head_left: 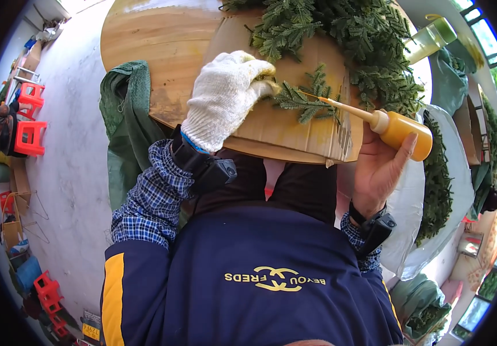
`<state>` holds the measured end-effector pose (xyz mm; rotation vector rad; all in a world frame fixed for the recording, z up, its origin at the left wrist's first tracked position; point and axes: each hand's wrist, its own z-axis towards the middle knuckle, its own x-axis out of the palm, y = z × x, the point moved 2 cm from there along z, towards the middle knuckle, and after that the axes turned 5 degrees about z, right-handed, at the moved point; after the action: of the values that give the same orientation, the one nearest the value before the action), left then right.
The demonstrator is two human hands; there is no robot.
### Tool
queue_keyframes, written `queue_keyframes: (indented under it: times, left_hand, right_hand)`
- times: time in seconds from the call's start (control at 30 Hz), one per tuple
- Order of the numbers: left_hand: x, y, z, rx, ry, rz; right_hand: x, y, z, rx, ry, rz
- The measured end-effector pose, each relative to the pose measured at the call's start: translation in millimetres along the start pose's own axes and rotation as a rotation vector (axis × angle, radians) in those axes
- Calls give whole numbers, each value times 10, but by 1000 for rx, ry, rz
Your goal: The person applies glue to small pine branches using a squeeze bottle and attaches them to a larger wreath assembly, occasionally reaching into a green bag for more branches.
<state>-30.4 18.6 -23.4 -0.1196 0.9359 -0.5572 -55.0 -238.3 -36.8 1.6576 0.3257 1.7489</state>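
My left hand [225,95], in a white knit glove with yellowish stained fingertips, pinches the end of a small green fir sprig [308,98]. The sprig extends to the right, just above a cardboard sheet [294,138]. In my bare right hand [380,167] is a squeeze bottle [408,135] with amber liquid inside, tilted so its long thin nozzle points left. Its tip is at the sprig's needles; whether it touches them I cannot tell. A pile of similar fir branches [340,29] covers the far right of the cardboard.
The cardboard lies on a round wooden table [150,46]. A clear jar with a green lid [433,39] lies at the table's right edge. Green sacking [124,109] hangs at the left. A white bag [453,173] with greenery is at the right; red stools [30,138] stand far left.
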Motion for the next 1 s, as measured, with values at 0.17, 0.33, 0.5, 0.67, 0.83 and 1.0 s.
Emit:
queue_keyframes:
  times: [0.17,0.33,0.5,0.67,0.83,1.0]
  left_hand:
    - [62,-18,-181,-43,80,-30]
    - [1,-36,-216,1,-55,-74]
    - [-78,-96,-207,211,-34,-67]
    - [23,-167,-194,208,106,97]
    - [12,-73,-160,105,256,-87]
    - [-140,-143,-42,-148,441,-615]
  right_hand:
    - [21,-76,-37,10,-22,-55]
    - [24,-79,-58,18,-30,-51]
    - [-27,-17,-42,-10,-63,-29]
    - [-18,59,-65,-7,-53,-1]
    - [-81,145,-50,2,-19,108]
    - [-92,225,-17,11,57,244]
